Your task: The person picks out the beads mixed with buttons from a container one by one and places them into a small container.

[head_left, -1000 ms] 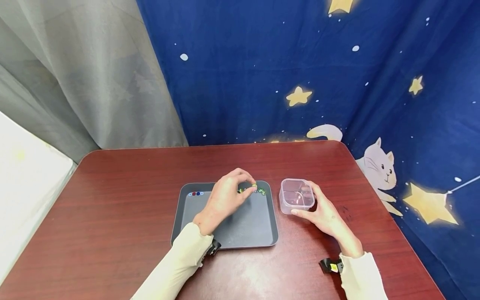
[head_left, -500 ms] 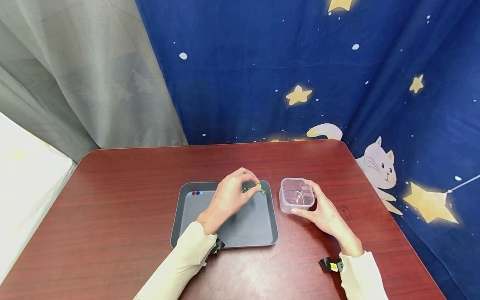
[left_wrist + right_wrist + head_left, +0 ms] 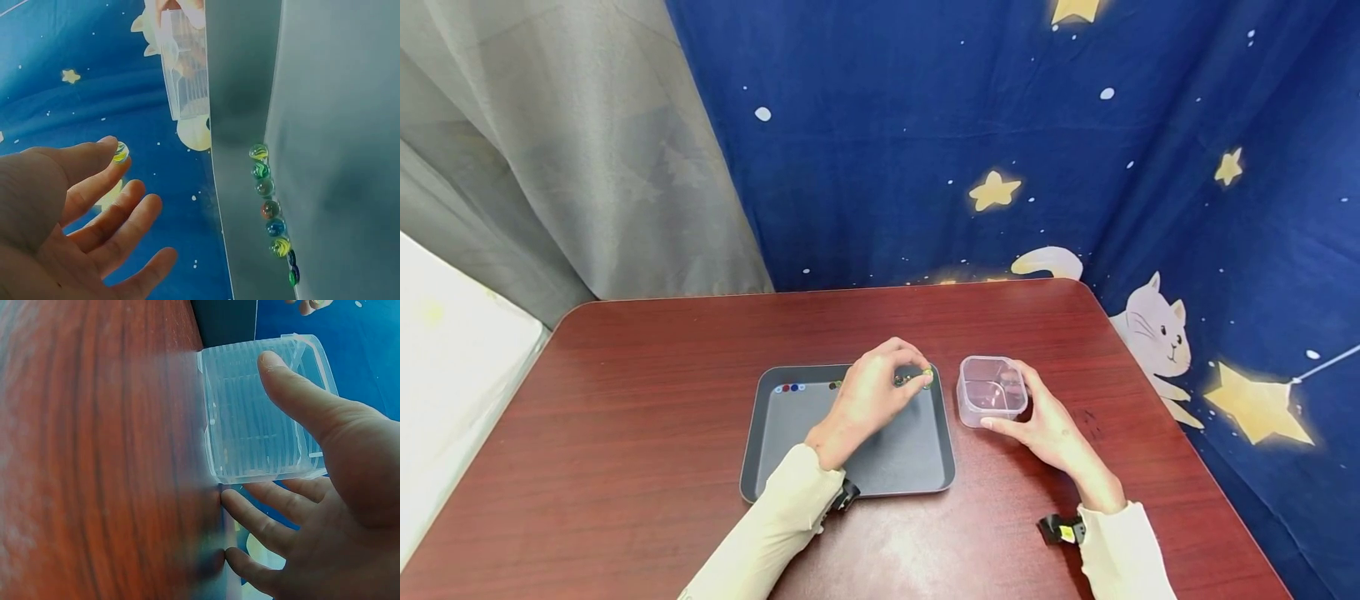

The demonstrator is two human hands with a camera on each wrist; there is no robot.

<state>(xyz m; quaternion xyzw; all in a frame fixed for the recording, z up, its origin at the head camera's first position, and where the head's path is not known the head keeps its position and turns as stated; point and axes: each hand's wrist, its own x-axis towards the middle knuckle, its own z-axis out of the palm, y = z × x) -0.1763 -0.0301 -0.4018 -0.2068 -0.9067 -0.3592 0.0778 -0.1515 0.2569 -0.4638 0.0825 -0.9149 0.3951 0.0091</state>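
Observation:
My left hand point(image 3: 874, 385) pinches a clear glass marble point(image 3: 121, 152) with a yellow-green swirl between thumb and index finger, its other fingers loosely spread. It hovers over the far right part of a grey tray point(image 3: 887, 471). Several more marbles point(image 3: 275, 227) lie in a row along the tray's far side in the left wrist view, partly hidden behind the hand in the head view. My right hand point(image 3: 1054, 427) holds a clear square plastic box point(image 3: 976, 413) upright on the table, thumb on the near wall and fingers round the far right side. Nothing shows inside the box.
Small round blue, red and white pieces point(image 3: 787, 388) sit in a row at the tray's far left corner. The tray stands on a reddish-brown wooden table point(image 3: 647, 433), just left of the box. Behind the table hang a blue star-patterned curtain point(image 3: 880, 150) and a grey curtain point(image 3: 587, 167).
My left hand has moved a little to the right along the tray's far side with the marble, closer to the box. The right hand and the box have stayed in place.

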